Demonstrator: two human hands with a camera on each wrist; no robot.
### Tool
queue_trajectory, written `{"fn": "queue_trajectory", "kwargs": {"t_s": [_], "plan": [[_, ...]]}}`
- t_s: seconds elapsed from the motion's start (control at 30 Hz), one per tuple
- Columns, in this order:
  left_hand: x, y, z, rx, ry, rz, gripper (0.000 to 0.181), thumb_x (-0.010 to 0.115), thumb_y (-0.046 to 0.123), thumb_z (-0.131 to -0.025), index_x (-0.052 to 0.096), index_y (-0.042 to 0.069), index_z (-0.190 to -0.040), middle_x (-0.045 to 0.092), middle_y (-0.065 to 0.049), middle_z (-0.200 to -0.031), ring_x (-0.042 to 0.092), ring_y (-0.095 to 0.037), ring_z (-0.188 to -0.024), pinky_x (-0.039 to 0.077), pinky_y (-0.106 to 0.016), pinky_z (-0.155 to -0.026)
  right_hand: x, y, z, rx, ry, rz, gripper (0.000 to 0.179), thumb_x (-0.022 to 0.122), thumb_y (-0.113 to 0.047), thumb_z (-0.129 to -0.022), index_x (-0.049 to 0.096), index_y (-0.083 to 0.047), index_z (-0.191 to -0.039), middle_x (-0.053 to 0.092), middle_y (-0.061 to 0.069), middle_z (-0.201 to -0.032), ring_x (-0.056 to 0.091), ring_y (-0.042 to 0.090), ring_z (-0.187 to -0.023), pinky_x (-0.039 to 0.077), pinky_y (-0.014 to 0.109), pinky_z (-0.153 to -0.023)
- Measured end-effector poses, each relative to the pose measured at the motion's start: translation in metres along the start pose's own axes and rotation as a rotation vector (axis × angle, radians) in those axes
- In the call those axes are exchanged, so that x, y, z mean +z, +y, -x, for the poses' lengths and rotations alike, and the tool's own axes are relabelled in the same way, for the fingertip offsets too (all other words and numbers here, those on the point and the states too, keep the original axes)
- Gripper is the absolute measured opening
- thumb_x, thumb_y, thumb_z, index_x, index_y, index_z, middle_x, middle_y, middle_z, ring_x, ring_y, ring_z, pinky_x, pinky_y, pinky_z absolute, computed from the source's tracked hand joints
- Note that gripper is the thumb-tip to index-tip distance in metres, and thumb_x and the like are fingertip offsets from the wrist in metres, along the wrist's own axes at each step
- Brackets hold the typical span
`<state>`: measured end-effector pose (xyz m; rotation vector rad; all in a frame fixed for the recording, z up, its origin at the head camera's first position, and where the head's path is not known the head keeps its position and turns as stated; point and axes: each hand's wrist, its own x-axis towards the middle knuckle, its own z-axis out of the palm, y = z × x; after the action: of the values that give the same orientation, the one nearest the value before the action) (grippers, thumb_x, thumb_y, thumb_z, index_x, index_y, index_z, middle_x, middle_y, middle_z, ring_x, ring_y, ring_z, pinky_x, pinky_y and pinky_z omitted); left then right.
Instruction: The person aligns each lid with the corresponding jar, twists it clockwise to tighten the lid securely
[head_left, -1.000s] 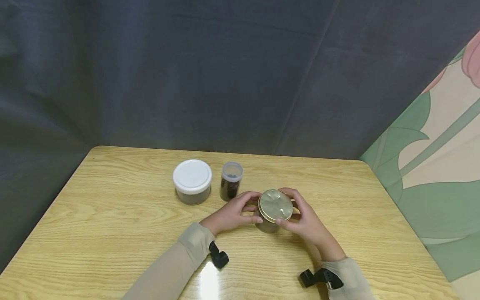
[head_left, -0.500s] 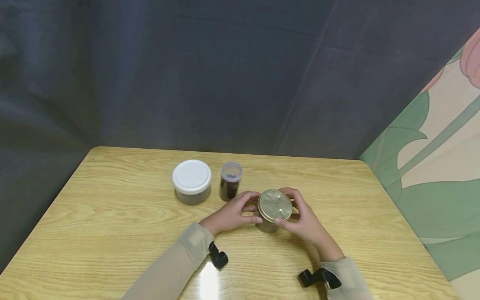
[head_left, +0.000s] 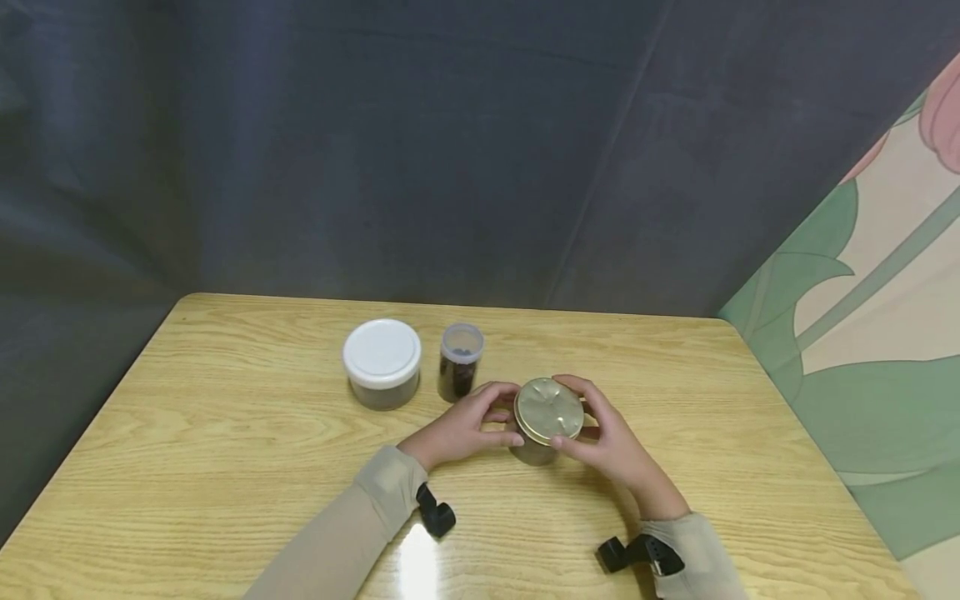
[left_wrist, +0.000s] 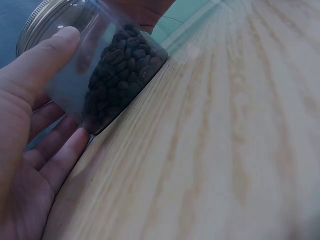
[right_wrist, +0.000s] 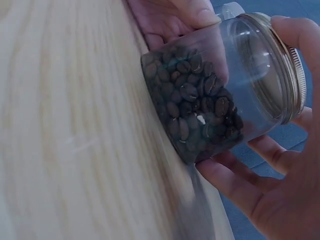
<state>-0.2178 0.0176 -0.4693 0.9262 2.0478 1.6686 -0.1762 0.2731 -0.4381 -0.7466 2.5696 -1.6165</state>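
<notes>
A clear jar [right_wrist: 200,90] partly filled with dark coffee beans [right_wrist: 200,110] stands upright on the table. Its gold screw lid [head_left: 551,408] sits on top and has a dented face. My left hand [head_left: 476,423] holds the jar's body from the left, thumb in front and fingers around the back. From the right, my right hand [head_left: 611,440] grips the lid's rim between thumb and index finger, while its other fingers lie lower along the jar's side. In the left wrist view the beans [left_wrist: 122,70] show through the jar wall beside the left thumb.
A round tub with a white lid [head_left: 382,354] stands at the back left. Beside it, a slim clear container [head_left: 459,367] with dark contents and a translucent lid stands just behind my left hand. The wooden table [head_left: 225,433] meets a dark curtain [head_left: 450,167] at its back edge.
</notes>
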Motion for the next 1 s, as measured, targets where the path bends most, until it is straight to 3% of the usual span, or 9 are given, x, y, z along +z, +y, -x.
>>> {"fn": "queue_trajectory", "kwargs": {"t_s": [0.37, 0.67, 1.0], "plan": [[0.000, 0.003, 0.001, 0.013, -0.001, -0.005, 0.066, 0.075, 0.012, -0.093, 0.041, 0.004, -0.149, 0.044, -0.010, -0.148, 0.049, -0.023, -0.134, 0.046, -0.023, -0.107, 0.000, 0.000, 0.000, 0.021, 0.019, -0.011, 0.071, 0.081, -0.003, -0.085, 0.046, -0.015, -0.146, 0.053, 0.010, -0.133, 0.056, 0.033, -0.111, 0.058, 0.037, -0.082], [-0.001, -0.001, 0.000, 0.001, -0.003, -0.004, 0.066, 0.075, 0.016, -0.094, 0.041, 0.007, -0.151, 0.043, -0.008, -0.150, 0.048, -0.022, -0.136, 0.045, -0.023, -0.108, -0.002, 0.001, 0.000, 0.016, -0.006, -0.019, 0.079, 0.079, -0.002, -0.086, 0.039, -0.015, -0.153, 0.049, 0.012, -0.134, 0.055, 0.028, -0.114, 0.057, 0.033, -0.090], [0.000, 0.001, 0.000, 0.014, 0.006, -0.006, 0.066, 0.075, 0.015, -0.094, 0.041, 0.005, -0.150, 0.044, -0.009, -0.149, 0.048, -0.023, -0.136, 0.046, -0.023, -0.107, -0.010, 0.009, 0.001, -0.008, -0.017, -0.046, 0.092, 0.084, 0.000, -0.080, 0.032, -0.010, -0.156, 0.049, 0.018, -0.134, 0.056, 0.022, -0.115, 0.051, 0.030, -0.096]]}}
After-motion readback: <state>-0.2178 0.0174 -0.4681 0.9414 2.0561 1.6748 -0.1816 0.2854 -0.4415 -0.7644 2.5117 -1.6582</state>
